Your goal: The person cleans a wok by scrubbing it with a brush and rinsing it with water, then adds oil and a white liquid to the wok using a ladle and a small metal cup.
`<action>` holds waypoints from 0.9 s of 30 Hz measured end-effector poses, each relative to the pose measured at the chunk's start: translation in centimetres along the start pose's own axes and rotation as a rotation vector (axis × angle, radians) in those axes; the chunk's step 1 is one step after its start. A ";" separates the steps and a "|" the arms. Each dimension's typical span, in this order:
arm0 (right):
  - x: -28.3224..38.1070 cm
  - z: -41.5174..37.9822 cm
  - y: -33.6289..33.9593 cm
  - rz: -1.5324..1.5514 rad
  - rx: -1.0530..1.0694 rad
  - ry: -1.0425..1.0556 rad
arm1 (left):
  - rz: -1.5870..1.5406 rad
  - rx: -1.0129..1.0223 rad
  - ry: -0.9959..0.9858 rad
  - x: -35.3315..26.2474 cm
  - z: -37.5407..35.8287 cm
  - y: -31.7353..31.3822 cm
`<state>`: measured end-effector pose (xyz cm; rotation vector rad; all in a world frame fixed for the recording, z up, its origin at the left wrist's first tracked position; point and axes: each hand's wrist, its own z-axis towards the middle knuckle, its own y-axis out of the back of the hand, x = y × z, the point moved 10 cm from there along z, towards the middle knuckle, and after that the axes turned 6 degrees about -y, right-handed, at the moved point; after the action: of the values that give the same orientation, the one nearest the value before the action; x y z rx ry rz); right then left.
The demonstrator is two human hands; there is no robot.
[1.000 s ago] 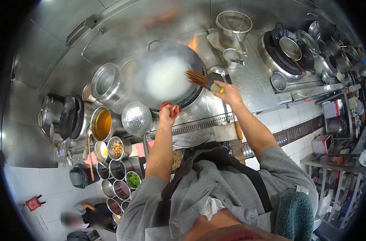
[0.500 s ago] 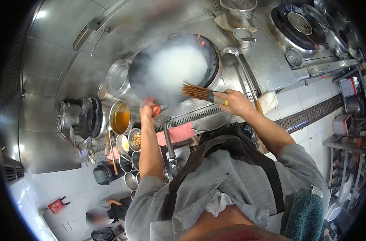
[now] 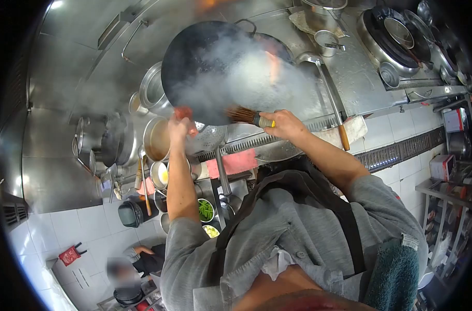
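My left hand point(image 3: 179, 129) is closed around a red cloth point(image 3: 184, 113) at the near edge of a large black wok point(image 3: 194, 67). The wok is tilted over the burner, and thick white steam hides part of it and of the stove behind. My right hand point(image 3: 283, 126) grips a bamboo wok brush point(image 3: 241, 115) by its taped handle, bristles pointing left at the wok's near rim. Just below the wok lies a perforated strainer point(image 3: 211, 139), its handle toward my body. An orange glow shows through the steam.
A ladle point(image 3: 329, 93) with a wooden handle lies right of the wok. Metal pots point(image 3: 154, 93) and a pot of brownish liquid point(image 3: 156, 137) stand at left. A pink cloth point(image 3: 232, 164) and bowls of cut greens point(image 3: 205, 209) are nearer me. Another person point(image 3: 123, 272) is at lower left.
The wok has tilted and lifted off to the upper left, and steam has spread rightward. My left hand moved slightly left; my right hand and the brush shifted left too.
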<state>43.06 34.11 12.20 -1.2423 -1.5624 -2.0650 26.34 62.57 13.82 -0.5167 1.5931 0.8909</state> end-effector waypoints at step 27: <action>-20.9 -2.2 8.3 0.034 -0.190 -0.514 | 0.040 -0.541 -0.207 -2.6 -11.0 -4.1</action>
<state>59.89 23.32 1.71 -1.9770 -1.5396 -2.0113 23.11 51.16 15.60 -0.7427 1.1705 1.3700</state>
